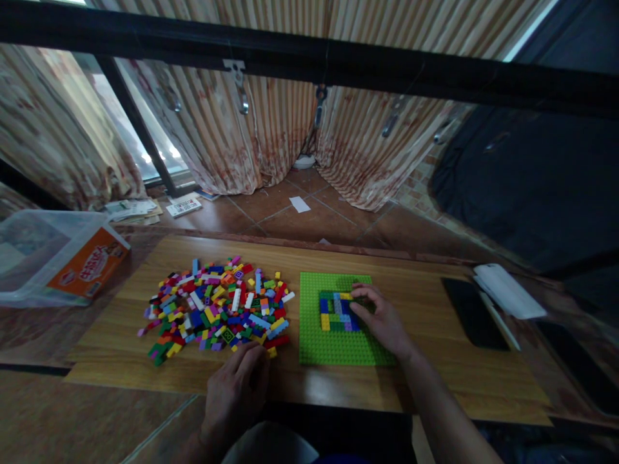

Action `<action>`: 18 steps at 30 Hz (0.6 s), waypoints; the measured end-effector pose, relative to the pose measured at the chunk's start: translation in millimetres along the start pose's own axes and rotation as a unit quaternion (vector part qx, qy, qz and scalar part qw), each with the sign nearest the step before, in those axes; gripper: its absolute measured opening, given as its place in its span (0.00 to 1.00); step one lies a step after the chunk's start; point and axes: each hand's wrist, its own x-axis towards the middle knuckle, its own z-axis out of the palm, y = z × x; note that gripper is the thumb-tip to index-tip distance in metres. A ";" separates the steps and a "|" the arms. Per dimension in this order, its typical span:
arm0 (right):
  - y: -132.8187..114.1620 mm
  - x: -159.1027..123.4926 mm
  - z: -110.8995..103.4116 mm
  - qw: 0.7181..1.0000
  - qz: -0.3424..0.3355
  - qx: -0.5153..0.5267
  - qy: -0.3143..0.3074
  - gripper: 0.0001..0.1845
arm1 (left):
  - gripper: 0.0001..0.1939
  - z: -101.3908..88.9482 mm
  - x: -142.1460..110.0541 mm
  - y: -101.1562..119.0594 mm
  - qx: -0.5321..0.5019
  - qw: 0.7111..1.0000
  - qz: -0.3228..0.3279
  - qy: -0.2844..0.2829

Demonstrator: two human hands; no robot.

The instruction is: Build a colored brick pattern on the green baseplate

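Observation:
A bright green studded baseplate lies on the wooden board. On it stands a low, roughly square structure of building bricks in blue, light blue, yellow, green and purple. My right hand reaches over the plate's right side, thumb and fingers bent around the structure's right edge and hiding part of it. At the near edge of a loose brick pile, my left hand rests on the board with its fingers curled in. Whatever those fingers may hold is hidden.
A clear plastic tub with an orange label stands at the far left. To the right lie a dark flat phone-like object and a white object. A dark rail crosses before striped curtains.

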 end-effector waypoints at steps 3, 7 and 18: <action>0.7 2.4 7.3 0.999 0.021 0.000 0.036 0.11 | 0.07 -1.2 1.8 1.3 -0.008 1.000 0.005 0.016; -0.5 3.5 18.0 0.997 0.025 -0.023 0.076 0.10 | 0.05 -2.4 2.5 2.1 -0.030 0.999 0.015 0.017; 1.1 9.1 21.9 0.997 0.008 -0.032 0.066 0.04 | 0.13 -11.4 9.1 1.5 -0.168 0.975 -0.146 0.018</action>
